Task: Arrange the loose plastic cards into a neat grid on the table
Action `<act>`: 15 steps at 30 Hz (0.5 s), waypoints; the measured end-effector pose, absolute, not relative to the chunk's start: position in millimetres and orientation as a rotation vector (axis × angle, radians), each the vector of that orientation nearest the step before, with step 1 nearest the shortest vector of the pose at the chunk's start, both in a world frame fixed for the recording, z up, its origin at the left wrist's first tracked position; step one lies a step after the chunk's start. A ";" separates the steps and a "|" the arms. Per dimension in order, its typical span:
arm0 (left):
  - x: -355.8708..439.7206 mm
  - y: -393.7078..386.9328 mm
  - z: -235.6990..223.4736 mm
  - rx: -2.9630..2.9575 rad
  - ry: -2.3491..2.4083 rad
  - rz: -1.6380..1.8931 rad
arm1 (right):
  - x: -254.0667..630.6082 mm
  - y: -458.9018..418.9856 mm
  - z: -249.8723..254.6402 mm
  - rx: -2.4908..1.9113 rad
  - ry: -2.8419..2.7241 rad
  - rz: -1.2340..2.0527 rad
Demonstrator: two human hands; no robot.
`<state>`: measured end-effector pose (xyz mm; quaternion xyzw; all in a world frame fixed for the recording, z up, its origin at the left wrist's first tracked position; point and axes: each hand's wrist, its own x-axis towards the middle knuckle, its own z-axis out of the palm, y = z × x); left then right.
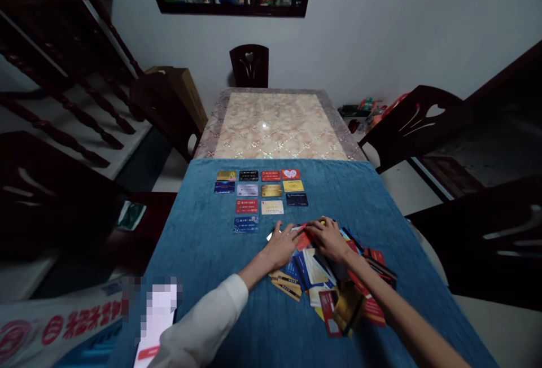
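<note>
A loose heap of colourful plastic cards lies on the blue cloth, some overlapping and fanned out. My left hand rests on the heap's left upper edge, fingers spread. Across from it, my right hand lies over the top of the pile with its fingers apart. Between the two sits a red card, touched by fingertips. Gold cards, a dark red card and a shiny gold card are nearer to me. Beyond my hands, several cards such as a blue one lie face up in columns.
A phone with a lit screen and a printed plastic bag are at the lower left. Dark wooden chairs surround the table, whose patterned cover shows past the cloth. A stair railing stands left.
</note>
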<state>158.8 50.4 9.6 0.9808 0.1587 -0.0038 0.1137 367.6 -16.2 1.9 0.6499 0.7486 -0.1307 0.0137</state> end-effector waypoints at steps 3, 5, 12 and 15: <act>158.4 48.8 10.8 2.858 0.548 -0.018 | 368.1 -14.6 -1.0 1.998 2.334 -0.391; 158.9 47.3 12.0 2.845 0.605 -0.016 | 369.3 -12.7 -2.0 1.973 2.349 -0.384; 164.9 43.2 13.6 2.797 0.753 -0.024 | 372.9 -5.9 0.5 1.890 2.384 -0.465; 167.6 41.6 13.0 2.774 0.830 -0.017 | 372.5 -4.8 2.0 1.867 2.382 -0.470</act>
